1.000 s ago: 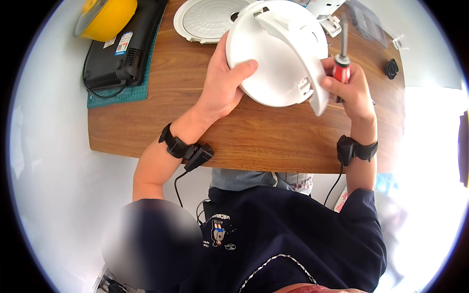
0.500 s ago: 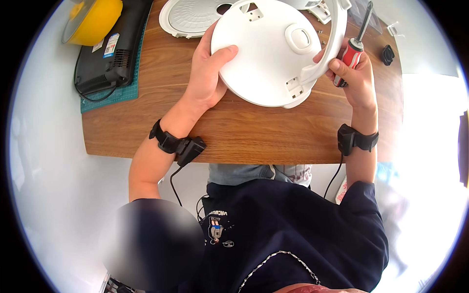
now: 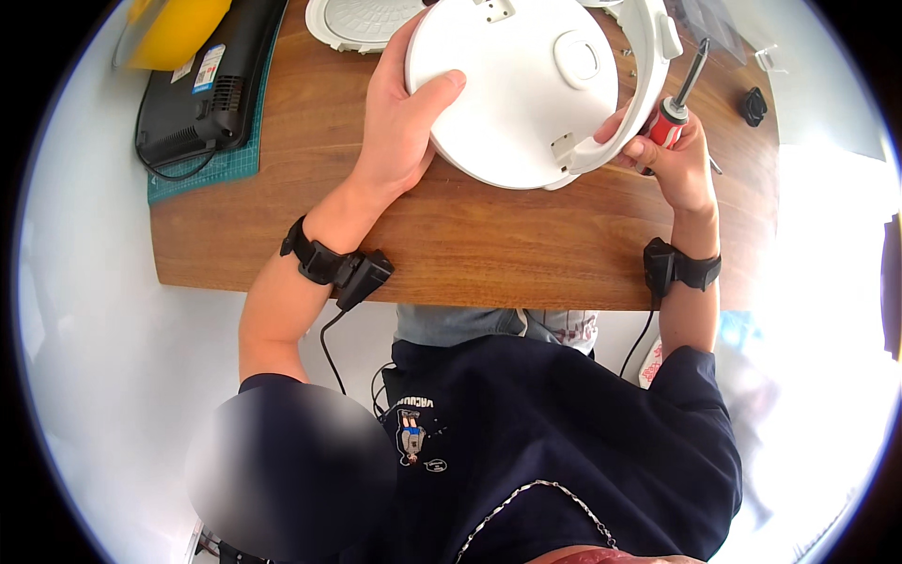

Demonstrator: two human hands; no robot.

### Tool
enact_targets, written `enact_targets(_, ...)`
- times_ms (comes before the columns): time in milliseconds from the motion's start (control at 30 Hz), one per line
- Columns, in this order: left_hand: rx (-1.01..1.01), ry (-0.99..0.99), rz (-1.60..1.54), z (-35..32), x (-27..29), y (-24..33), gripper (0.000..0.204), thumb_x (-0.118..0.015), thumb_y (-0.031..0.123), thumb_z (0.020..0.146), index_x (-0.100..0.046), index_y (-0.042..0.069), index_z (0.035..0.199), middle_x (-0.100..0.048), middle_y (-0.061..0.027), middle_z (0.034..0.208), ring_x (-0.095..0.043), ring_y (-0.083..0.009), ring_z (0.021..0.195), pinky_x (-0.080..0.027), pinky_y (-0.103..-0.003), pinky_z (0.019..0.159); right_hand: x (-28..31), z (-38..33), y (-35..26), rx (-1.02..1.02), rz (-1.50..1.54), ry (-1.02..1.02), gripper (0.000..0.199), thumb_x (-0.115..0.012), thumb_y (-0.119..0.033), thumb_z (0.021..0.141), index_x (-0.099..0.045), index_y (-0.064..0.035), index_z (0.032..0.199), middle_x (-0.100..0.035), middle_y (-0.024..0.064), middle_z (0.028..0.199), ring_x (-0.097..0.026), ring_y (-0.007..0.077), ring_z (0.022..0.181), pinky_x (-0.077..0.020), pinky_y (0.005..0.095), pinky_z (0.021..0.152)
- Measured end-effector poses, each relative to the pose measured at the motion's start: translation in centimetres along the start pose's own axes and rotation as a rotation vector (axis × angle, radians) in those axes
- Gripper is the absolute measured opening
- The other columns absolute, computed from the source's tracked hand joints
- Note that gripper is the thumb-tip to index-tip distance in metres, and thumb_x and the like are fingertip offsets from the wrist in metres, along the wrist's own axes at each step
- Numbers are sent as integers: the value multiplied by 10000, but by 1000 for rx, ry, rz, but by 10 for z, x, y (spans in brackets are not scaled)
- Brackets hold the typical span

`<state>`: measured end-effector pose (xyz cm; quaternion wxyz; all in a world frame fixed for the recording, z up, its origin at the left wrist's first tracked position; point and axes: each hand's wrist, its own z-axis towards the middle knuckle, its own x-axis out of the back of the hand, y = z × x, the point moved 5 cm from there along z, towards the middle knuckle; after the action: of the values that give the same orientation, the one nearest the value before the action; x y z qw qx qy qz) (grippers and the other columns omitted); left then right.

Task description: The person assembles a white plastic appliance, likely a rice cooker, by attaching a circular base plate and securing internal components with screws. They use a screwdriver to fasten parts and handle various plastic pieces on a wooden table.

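A round white appliance lid [image 3: 512, 94] is tilted up above the table's far half, its smooth face turned toward me. My left hand [image 3: 393, 132] grips its left rim, thumb on the face and fingers behind. On its right side stands a curved white handle [image 3: 650, 80]. My right hand [image 3: 684, 169] is closed around a red and white screwdriver [image 3: 669, 124], its metal shaft pointing up and away. The fingers of that same hand reach to the handle's lower end and partly behind it. Small recesses with holes show in the lid's face near the handle.
An oval white cover [image 3: 362, 21] lies behind my left hand. At left, a black appliance [image 3: 193, 113] and a yellow pot [image 3: 183, 33] rest by a green cutting mat [image 3: 211, 174]. A black coiled item [image 3: 753, 106] sits at far right. A thin metal rod [image 3: 716, 166] shows beside my right hand.
The lid and handle have shifted slightly away from me, with both hands keeping hold. The screwdriver has tipped a little in my right hand. The whole view has also moved slightly.
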<state>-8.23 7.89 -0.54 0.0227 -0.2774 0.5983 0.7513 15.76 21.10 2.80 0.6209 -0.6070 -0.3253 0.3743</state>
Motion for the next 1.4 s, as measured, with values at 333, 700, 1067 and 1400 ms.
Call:
enact_targets(333,-48,-10,-89,2,-6,5,728,-640,39,904,-321,-24,1555,-514,-154,1467,-512,-241,1347,-408,-400,1135,-13,1,-4,78,-125,-42,278,-816,-94,872,-683,21,1088,-778,140,1001,-750,197,931,-628,330,816)
enact_targets(700,-148,-92,57,1,-5,8,722,-618,54,921,-298,-28,1562,-491,-139,1477,-466,-215,1371,-355,-378,1158,-16,-2,3,100,-259,77,324,-877,-132,816,-714,3,1061,-765,61,892,-706,110,807,-589,263,731)
enact_targets(1067,-244,-174,178,-1,-8,12,760,-628,53,910,-265,-32,1573,-449,-155,1508,-435,-229,1397,-338,-392,1173,-15,5,9,49,-346,61,407,-859,-202,852,-684,22,1144,-778,126,952,-706,126,820,-560,244,697)
enact_targets(1400,-250,-175,231,-5,-14,22,776,-647,80,918,-260,-19,1583,-446,-147,1502,-431,-220,1387,-346,-381,1154,-10,2,10,1,-388,53,419,-867,-219,841,-692,31,1129,-778,123,951,-710,145,823,-570,269,710)
